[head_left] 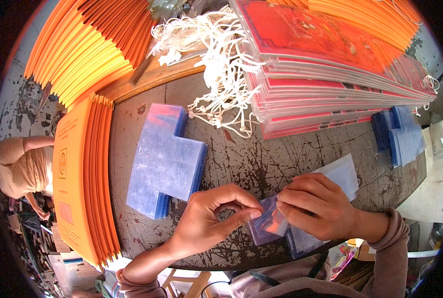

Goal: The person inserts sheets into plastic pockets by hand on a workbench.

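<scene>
Near the table's front edge, my left hand [212, 214] is closed, with thumb and forefinger pinched at the upper left edge of a small clear plastic sleeve [265, 235]. My right hand [318, 206] has its fingers pressed together on the same sleeve from the other side. Shiny reflections make its opening and layers hard to read. Beneath my right hand lie more bluish plastic sleeves [341, 174], partly hidden by it. To the left of my hands, a neat stack of bluish plastic pieces [167, 154] is piled in offset layers.
Orange folders [77, 179] stand in a row at left, with more orange card stacks [90, 44] behind. Red printed sheets in clear covers [321, 44] are piled at the back, white strings [219, 64] trailing. Another bluish stack [403, 136] sits right. A person [25, 166] is far left.
</scene>
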